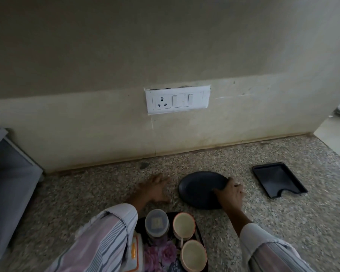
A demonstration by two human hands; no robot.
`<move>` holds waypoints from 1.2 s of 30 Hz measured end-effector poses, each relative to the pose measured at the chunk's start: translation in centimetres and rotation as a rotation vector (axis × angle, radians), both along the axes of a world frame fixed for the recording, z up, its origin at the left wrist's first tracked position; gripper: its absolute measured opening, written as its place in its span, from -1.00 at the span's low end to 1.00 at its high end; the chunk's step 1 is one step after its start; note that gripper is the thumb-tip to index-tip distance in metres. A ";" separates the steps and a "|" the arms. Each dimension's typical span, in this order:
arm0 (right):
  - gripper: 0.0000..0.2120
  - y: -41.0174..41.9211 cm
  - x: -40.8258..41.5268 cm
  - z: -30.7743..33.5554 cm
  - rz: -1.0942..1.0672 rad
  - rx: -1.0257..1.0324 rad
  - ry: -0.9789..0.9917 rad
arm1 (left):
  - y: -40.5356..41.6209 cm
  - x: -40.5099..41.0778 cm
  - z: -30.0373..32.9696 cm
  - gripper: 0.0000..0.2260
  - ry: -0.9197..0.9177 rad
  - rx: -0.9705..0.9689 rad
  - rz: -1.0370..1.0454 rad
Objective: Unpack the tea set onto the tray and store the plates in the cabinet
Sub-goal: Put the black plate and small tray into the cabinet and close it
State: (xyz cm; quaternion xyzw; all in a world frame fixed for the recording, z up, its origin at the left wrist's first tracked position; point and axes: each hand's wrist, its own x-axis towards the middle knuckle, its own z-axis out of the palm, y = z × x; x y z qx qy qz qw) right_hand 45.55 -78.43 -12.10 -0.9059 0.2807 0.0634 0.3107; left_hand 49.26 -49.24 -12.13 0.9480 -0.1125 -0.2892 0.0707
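Note:
A round black plate [198, 188] lies flat on the speckled stone counter [86, 193]. My right hand [231, 193] grips its right rim, thumb on top of the plate. My left hand [155, 188] rests open on the counter just left of the plate, fingers spread. A rectangular black plate [279, 180] with a notch in its near edge lies further right. Near the bottom edge a floral tray [161, 252] holds two cream cups [184, 224] [193, 255] and a lidded clear jar [157, 222].
A white socket and switch panel [178, 99] is on the beige wall behind the counter. A grey appliance or box [6, 185] stands at the left. The counter ends at the right, where a pale floor [336, 134] shows.

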 end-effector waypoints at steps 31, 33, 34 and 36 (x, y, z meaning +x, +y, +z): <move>-0.65 19.5 2.4 7.7 0.329 0.721 -0.383 | 16.9 -10.3 15.8 -0.33 -0.394 -0.149 0.440; -0.65 23.5 1.8 8.5 0.374 0.740 -0.401 | 20.6 -11.9 18.1 -0.32 -0.470 -0.125 0.482; -0.65 25.2 1.5 8.8 0.386 0.737 -0.397 | 22.1 -12.4 19.2 -0.36 -0.512 -0.096 0.489; -0.64 29.1 0.6 9.1 0.430 0.728 -0.391 | 25.5 -13.8 21.6 -0.41 -0.569 -0.048 0.493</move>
